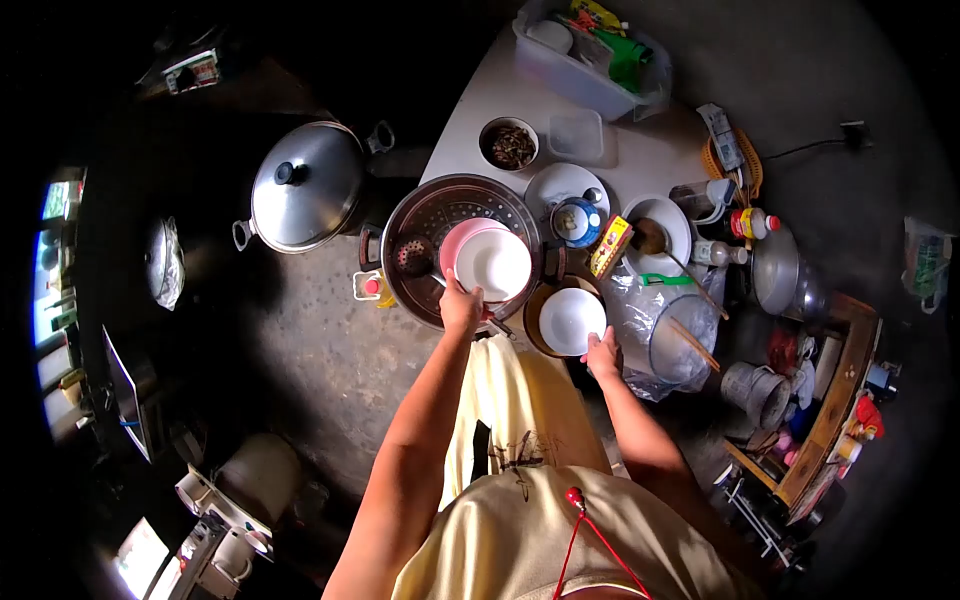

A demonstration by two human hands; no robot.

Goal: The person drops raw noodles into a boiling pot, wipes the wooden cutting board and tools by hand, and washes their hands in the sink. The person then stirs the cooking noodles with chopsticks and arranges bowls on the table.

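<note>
My left hand (pixel 463 303) grips the near edge of a white bowl (pixel 494 266), which rests against a pink bowl (pixel 457 240) over a large dark steamer pot (pixel 412 208) with a perforated bottom. A slotted ladle (pixel 413 256) lies in that pot, its handle running toward my left hand. My right hand (pixel 602 355) holds the rim of a smaller white bowl (pixel 571 322). That bowl sits over a brown pan (pixel 537 306), right of the steamer. Whether it touches the pan I cannot tell.
A lidded steel wok (pixel 307 188) stands at the left. On the table (pixel 470 120) are a bowl of dark food (pixel 509 144), a clear container (pixel 575 137), a plate (pixel 547 185), a yellow box (pixel 611 246) and a plastic-covered pot (pixel 683 338). A plastic bin (pixel 575 75) is at the back.
</note>
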